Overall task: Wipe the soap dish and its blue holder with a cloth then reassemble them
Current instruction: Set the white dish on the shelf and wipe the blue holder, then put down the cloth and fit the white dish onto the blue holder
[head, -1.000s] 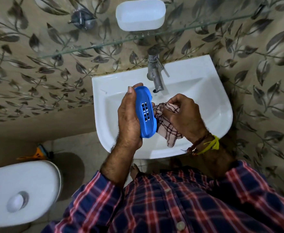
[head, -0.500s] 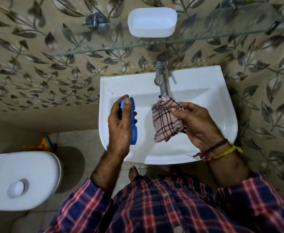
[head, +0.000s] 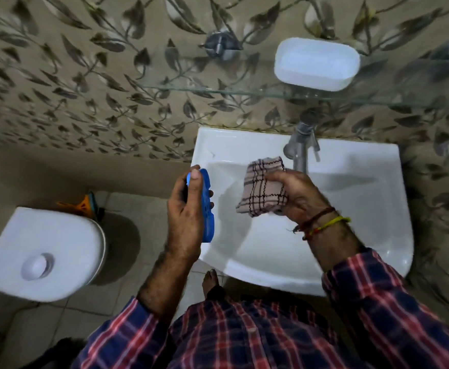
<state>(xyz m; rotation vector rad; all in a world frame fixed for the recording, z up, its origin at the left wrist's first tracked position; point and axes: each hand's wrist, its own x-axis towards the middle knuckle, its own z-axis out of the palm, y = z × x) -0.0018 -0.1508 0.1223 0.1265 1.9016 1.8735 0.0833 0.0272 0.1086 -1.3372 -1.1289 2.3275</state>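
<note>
A second ago my cloth (head: 264, 189) was pressed against the blue holder (head: 208, 206); now the two are apart, with bare sink (head: 351, 235) between them, left of centre in the frame. I take that to mean the holder's wipe is over (or at least paused), and that reassembly comes next.

My left hand (head: 186, 209) is clamped on the holder, held edge-on: thumb along the near side, fingertips curling round the far edge, so little of the blue shows. My right hand (head: 295, 194) is closed on the folded checked cloth, bunched against the palm just in front of the tap (head: 300, 147).

The white soap dish (head: 316, 63) sits alone on the glass shelf (head: 218, 89), upper right of the frame, well apart from both hands. I would guess the holder must travel up there.
</note>
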